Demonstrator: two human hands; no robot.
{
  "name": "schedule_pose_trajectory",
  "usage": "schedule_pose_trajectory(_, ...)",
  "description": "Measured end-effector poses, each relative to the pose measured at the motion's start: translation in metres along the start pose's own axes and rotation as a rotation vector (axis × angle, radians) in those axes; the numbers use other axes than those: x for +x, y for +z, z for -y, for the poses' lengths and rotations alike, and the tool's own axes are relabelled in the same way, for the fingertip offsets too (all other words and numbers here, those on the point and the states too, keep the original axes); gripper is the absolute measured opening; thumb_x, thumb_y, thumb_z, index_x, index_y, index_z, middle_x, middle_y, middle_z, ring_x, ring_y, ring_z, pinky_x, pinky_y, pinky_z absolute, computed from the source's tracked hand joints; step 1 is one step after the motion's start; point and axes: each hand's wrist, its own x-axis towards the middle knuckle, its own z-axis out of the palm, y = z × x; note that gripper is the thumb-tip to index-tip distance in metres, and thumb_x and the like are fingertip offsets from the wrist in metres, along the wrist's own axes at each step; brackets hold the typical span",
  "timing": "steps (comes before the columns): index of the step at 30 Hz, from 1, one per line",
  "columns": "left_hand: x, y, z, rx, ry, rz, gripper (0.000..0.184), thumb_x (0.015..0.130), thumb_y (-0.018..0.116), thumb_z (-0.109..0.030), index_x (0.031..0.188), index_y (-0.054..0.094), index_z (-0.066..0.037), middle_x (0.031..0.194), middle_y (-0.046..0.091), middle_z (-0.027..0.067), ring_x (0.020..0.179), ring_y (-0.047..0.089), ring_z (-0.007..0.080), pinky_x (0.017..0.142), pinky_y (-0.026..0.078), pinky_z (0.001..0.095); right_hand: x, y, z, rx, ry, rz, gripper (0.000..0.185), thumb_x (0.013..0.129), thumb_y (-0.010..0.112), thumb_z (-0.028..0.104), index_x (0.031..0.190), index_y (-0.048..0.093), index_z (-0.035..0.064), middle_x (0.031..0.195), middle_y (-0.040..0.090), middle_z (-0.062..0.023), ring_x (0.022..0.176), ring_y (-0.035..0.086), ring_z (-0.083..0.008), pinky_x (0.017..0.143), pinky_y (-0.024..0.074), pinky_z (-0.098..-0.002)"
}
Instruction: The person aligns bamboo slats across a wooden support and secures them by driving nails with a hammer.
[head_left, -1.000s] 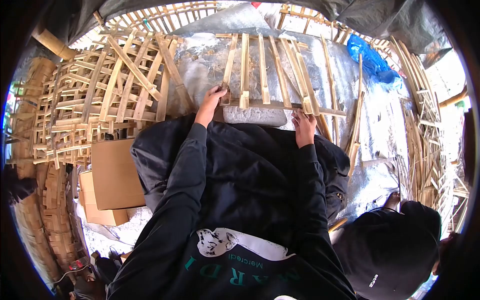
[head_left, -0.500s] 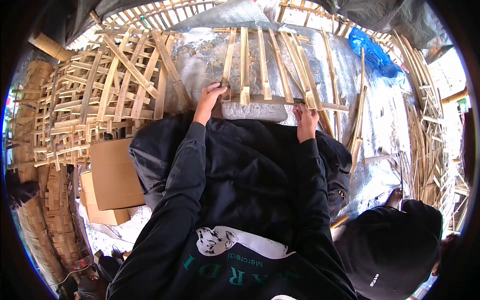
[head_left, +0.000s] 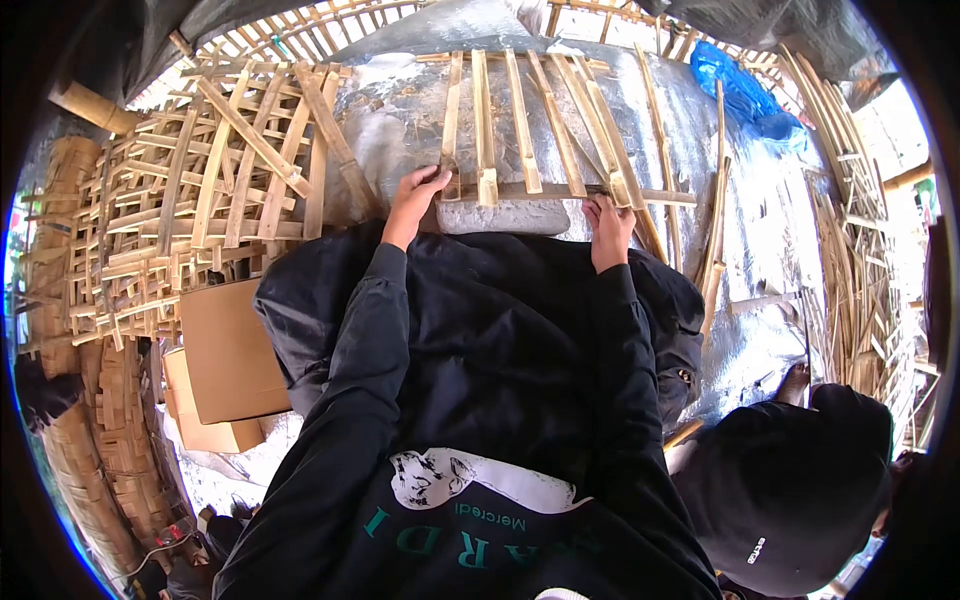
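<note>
In front of my lap lies a frame of split bamboo strips (head_left: 526,130), with several long strips laid side by side across a crosswise bamboo strip (head_left: 668,198). My left hand (head_left: 408,210) is closed around the near end of the leftmost strip (head_left: 452,110), where it meets the crosswise one. Farther right, my right hand (head_left: 608,232) pinches the crosswise strip beside the ends of the two right-hand strips (head_left: 606,130). A pale grey block (head_left: 505,218) sits under the near edge, between my hands. My fingertips are partly hidden by the bamboo.
Woven bamboo lattice panels (head_left: 130,215) are piled at left, above a cardboard box (head_left: 235,345). A blue plastic sheet (head_left: 735,90) and bundled bamboo strips (head_left: 850,260) lie at right. Another person in black (head_left: 790,490) sits close at lower right. Silvery sheeting (head_left: 755,225) covers the floor.
The view has shifted slightly, moving the bamboo frame a little up in the picture. Both hands keep their places on the bamboo. The person at lower right has shifted slightly.
</note>
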Motion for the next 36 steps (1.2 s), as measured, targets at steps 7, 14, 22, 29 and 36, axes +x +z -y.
schedule_pose_trajectory(7,-0.007,0.005,-0.003,0.087,0.051,-0.049,0.029,0.097,0.073,-0.024,0.107,0.069,0.004,0.092,0.064,-0.0018,0.086,0.052,0.0070,0.078,0.042,0.0270,0.000,0.001,-0.001,0.009,-0.007,0.002,0.014,0.097,0.063,0.001,0.109,0.056,-0.0011,0.092,0.067,-0.0100,0.077,0.070,-0.0193,0.069,0.0600,-0.0303)
schedule_pose_trajectory(14,-0.007,0.000,-0.007,-0.103,0.053,0.068,0.035,0.092,0.075,-0.015,0.120,0.066,0.005,0.108,0.070,0.0040,0.099,0.062,0.0113,0.090,0.046,0.0269,-0.016,-0.004,0.010,-0.199,0.165,-0.039,0.022,0.093,0.069,0.008,0.109,0.055,0.0011,0.087,0.066,-0.0075,0.075,0.069,-0.0188,0.063,0.0563,-0.0298)
schedule_pose_trajectory(22,0.000,-0.023,-0.016,0.138,0.125,-0.222,0.033,0.099,0.066,-0.028,0.121,0.069,-0.004,0.117,0.072,0.0040,0.113,0.063,0.0138,0.096,0.045,0.0309,-0.014,-0.055,0.097,-1.273,-0.198,0.176,0.022,0.085,0.074,0.019,0.085,0.075,-0.0033,0.075,0.072,-0.0212,0.074,0.075,-0.0327,0.069,0.0559,-0.0424)
schedule_pose_trajectory(29,0.012,-0.049,-0.076,0.105,0.058,-0.184,0.022,0.102,0.060,-0.030,0.101,0.068,-0.010,0.102,0.073,-0.0002,0.100,0.068,0.0118,0.085,0.048,0.0322,0.073,-0.045,0.150,-1.336,-0.710,0.012,0.009,0.085,0.065,0.001,0.087,0.073,0.0003,0.084,0.073,-0.0208,0.078,0.074,-0.0355,0.072,0.0570,-0.0412)
schedule_pose_trajectory(36,0.039,-0.045,-0.058,0.102,-0.031,-0.211,0.023,0.102,0.060,-0.030,0.093,0.066,-0.010,0.092,0.071,-0.0014,0.092,0.066,0.0101,0.076,0.048,0.0299,0.239,-0.028,0.095,-1.679,-0.840,0.493,0.023,0.082,0.071,0.001,0.104,0.073,0.0075,0.098,0.071,-0.0172,0.096,0.070,-0.0366,0.084,0.0550,-0.0448)
